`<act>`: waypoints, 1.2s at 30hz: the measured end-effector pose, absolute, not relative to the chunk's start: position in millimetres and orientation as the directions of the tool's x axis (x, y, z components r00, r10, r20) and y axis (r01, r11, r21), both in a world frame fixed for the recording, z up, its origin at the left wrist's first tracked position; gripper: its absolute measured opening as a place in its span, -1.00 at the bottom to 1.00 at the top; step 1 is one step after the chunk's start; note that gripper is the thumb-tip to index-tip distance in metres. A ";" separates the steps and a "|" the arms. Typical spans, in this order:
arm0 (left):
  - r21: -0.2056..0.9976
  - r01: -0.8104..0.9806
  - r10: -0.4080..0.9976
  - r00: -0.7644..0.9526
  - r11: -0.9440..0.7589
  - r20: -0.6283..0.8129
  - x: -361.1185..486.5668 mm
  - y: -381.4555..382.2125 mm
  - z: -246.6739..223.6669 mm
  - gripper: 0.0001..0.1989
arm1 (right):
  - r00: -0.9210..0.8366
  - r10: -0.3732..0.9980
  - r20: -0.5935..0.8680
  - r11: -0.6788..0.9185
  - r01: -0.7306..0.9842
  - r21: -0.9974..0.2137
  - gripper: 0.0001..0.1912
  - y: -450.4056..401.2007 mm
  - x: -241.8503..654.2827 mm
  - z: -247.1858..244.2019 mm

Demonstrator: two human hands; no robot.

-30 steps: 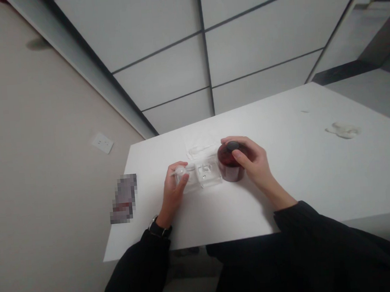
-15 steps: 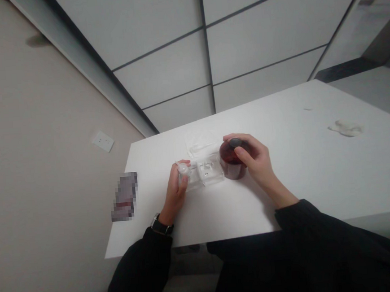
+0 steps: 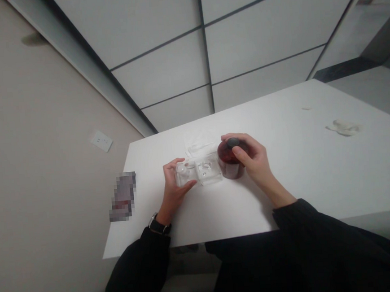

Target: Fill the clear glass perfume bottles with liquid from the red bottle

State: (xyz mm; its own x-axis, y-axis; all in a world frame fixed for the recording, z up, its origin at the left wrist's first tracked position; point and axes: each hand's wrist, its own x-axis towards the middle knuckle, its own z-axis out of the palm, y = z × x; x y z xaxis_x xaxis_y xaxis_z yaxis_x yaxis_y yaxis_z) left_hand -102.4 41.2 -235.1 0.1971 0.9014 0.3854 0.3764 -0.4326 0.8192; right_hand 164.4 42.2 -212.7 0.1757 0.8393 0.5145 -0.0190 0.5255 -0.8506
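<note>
Mid-frame, my left grip [image 3: 174, 190] clasped the clear box [image 3: 210, 180] while my right grip [image 3: 257, 159] held the red jar [image 3: 231, 171], upright just beside it, its dark cap [image 3: 233, 141] already on.

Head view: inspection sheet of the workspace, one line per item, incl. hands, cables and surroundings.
Surface: white tabletop, smooth where visible.
Job's things: clear two-section container close beside a dark red jar with a dark knob on top; container contents unclear.
Clutter: thin transparent piece behind the container; crumpled pale scrap and small pale strip at right; pixelated object at left, unidentifiable.
Grippers: none, bare hands; left hand spans the container's left section, firmness unclear; right hand grips the jar.
Cables: nothing seen.
Surroundings: wall outlet at left, pale panels with dark strips beyond the table.
</note>
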 end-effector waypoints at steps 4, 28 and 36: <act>0.802 0.396 0.894 0.237 -0.447 0.381 -103.7 42.2 -234.4 -0.39 | 0.183 0.829 0.528 0.540 -0.019 -0.842 -0.71 43.3 164.0 -213.5; 0.843 0.343 0.902 0.281 -0.414 0.328 -106.4 44.9 -236.2 -0.43 | 0.183 0.822 0.539 0.551 -0.013 -0.835 -0.74 43.4 164.5 -214.4; 0.844 0.359 0.907 0.290 -0.398 0.304 -104.2 44.0 -229.0 -0.47 | 0.183 0.824 0.536 0.546 -0.004 -0.838 -0.73 43.5 164.2 -214.3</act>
State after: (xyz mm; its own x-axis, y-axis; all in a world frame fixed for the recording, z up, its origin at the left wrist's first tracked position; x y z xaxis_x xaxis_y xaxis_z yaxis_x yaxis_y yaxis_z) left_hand -104.2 44.0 -229.0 0.2898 0.9074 0.3045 0.3593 -0.3980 0.8441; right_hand 164.2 43.5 -214.3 0.1831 0.8240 0.5362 -0.0035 0.5459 -0.8378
